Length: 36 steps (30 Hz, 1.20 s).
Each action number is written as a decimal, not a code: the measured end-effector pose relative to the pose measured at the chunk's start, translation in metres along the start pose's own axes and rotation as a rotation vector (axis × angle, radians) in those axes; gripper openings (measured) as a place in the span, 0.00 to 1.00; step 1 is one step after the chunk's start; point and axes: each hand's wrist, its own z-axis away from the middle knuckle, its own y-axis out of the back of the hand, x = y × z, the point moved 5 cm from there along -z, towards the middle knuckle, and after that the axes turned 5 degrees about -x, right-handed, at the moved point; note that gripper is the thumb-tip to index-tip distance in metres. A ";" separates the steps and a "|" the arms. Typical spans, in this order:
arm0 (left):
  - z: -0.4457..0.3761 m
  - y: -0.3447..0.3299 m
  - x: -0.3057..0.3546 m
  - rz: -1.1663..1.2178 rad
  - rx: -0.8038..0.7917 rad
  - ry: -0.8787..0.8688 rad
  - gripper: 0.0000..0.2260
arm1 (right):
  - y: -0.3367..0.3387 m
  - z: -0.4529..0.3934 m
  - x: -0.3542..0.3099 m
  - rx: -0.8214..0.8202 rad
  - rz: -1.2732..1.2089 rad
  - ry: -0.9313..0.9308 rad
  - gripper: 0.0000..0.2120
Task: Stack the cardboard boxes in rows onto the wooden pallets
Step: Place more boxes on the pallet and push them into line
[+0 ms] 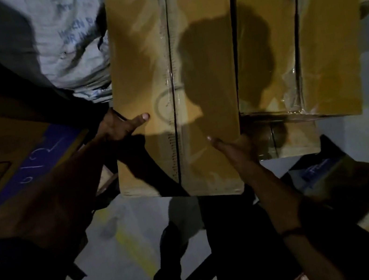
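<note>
1. A long cardboard box (185, 41) fills the middle of the view, its taped seam running down the centre; a shadow of a head falls across its top.
2. The left hand (117, 127) holds the box's left edge; the thumb lies flat on the top face, and the other fingers are hidden round the side, so whether they curl there I cannot tell.
3. The right hand (234, 150) lies flat against the box near its right edge, fingers straight and together, grasping nothing.
4. A second box (321, 29) sits just to the right, touching the first; it rests on a lower box (297, 139) wrapped in clear film.
5. A grey printed sack (58, 43) lies at the upper left; a blue-marked carton (11, 170) stands at the far left; grey floor (126, 261) shows below.
</note>
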 end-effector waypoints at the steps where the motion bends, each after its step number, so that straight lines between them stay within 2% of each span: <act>1: 0.008 -0.002 0.009 0.038 -0.009 -0.003 0.34 | 0.000 -0.002 -0.002 0.006 -0.035 0.007 0.28; 6: 0.015 -0.006 0.005 0.205 0.077 -0.032 0.31 | -0.003 0.000 0.001 0.003 -0.081 0.042 0.26; 10: 0.026 0.009 -0.002 0.277 0.158 -0.010 0.36 | -0.007 0.021 0.001 -0.013 -0.065 0.085 0.27; 12: 0.045 0.018 0.006 0.273 0.167 0.023 0.33 | -0.007 0.043 0.002 -0.021 -0.024 0.094 0.28; 16: 0.082 0.040 0.013 0.177 0.164 0.078 0.20 | -0.002 0.100 0.005 -0.060 0.034 0.121 0.19; 21: 0.139 0.072 0.014 0.060 0.178 0.104 0.22 | -0.008 0.166 0.023 -0.070 0.040 0.049 0.21; 25: 0.180 0.095 -0.002 -0.012 0.115 0.075 0.30 | -0.023 0.214 0.036 -0.013 0.044 0.073 0.36; 30: 0.229 0.129 -0.021 -0.081 0.096 -0.016 0.34 | -0.052 0.285 0.043 0.076 0.053 0.143 0.38; 33: 0.253 0.155 -0.024 -0.114 0.092 -0.048 0.37 | -0.076 0.329 0.055 0.148 -0.030 0.150 0.37; 36: 0.277 0.178 -0.024 -0.175 0.119 -0.119 0.33 | -0.092 0.369 0.068 0.234 -0.100 0.154 0.25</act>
